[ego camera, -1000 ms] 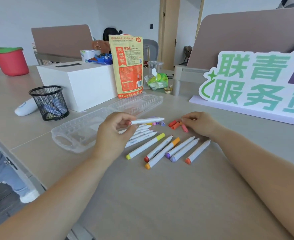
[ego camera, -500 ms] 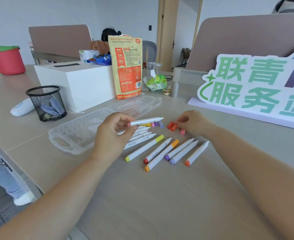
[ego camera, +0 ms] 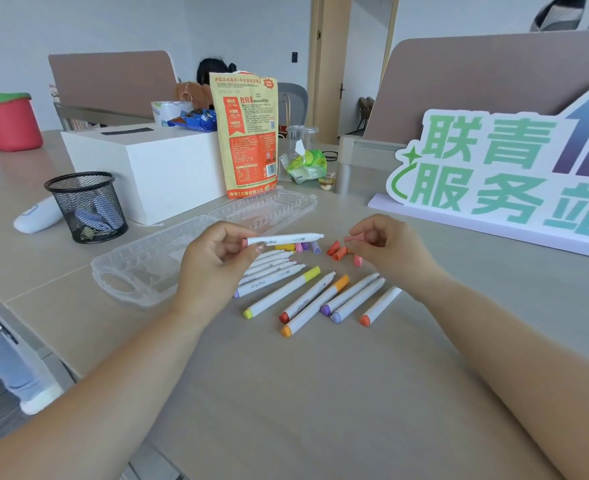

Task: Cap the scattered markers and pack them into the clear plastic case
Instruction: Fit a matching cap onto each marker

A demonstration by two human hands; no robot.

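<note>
Your left hand (ego camera: 213, 268) pinches an uncapped marker (ego camera: 282, 239) level above the desk (ego camera: 321, 393), tip toward your right hand (ego camera: 386, 251), which pinches a pink cap (ego camera: 353, 239) ready to fit, the open case (ego camera: 154, 265) just behind.

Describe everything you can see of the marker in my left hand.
The marker is a slim white plastic barrel with grey "marker" lettering and a pink end. It is uncapped, its tapered tip pointing right. It is held roughly level above the table; only the left hand touches it, pinching the pink end.
</note>
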